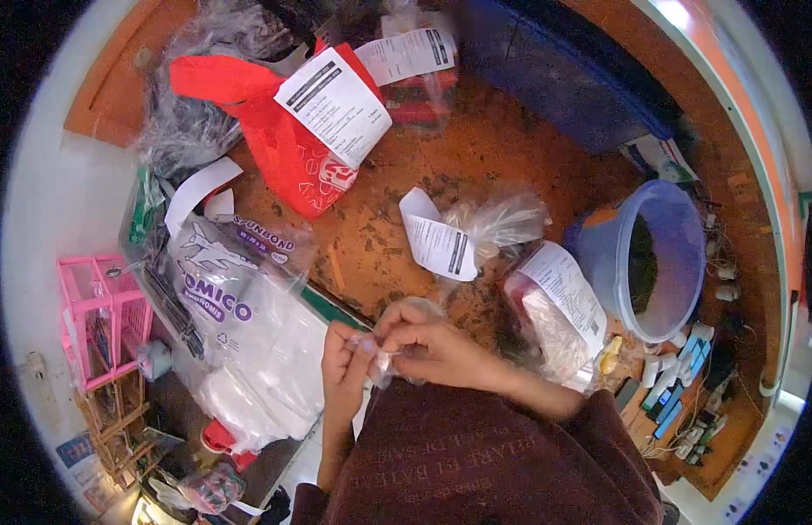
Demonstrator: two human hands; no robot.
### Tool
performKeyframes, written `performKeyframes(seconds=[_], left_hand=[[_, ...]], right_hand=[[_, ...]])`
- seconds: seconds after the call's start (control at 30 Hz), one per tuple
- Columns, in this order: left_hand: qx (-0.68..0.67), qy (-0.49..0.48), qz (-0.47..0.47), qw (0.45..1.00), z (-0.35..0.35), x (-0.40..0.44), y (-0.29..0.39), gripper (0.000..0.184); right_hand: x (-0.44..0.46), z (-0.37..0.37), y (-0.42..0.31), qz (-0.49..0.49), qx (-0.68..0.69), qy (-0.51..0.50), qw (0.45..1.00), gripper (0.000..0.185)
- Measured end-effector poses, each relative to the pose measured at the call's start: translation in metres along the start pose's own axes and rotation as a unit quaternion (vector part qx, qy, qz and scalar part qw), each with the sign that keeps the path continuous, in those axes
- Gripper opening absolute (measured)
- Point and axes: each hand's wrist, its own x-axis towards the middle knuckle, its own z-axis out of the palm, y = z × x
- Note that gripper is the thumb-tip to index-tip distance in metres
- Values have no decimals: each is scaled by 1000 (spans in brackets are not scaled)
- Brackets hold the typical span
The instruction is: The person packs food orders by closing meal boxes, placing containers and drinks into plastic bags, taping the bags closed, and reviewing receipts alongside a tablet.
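Together, two hands pinch one clear plastic piece.

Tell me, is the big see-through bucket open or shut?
Open. No lid covers the bucket, and something dark green shows through its mouth.

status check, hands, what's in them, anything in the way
Left hand and right hand close together, both pinching clear plastic. Plastic partly hidden, shape unclear. Red bag on table beyond, not in the way.
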Motion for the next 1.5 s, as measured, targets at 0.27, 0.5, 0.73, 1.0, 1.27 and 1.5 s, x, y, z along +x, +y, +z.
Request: performKeyframes(seconds=[0.27,0.5,0.73,1.0,1.27,1.5], left_hand=[[-126,-3,-100,987,-1,5,0,5],[-165,-54,-115,978,4,9,5,15],[-194,-95,-59,975,-5,10,-5,5],[-161,-78,-1,984,-6,4,-12,5],[-155,-107,-32,982,-10,10,-17,8],[-206,-125,-40,970,-19,12,-20,9]], right_hand=[[-1,3,-33,62,-139,88,984,24],[-13,5,-19,-58,-125,17,990,43],[-20,5,-28,-94,-219,47,970,36],[-28,19,-3,-183,-208,98,956,32],[-25,11,27,-152,-233,118,953,29],[-25,22,11,-186,-264,129,937,22]])
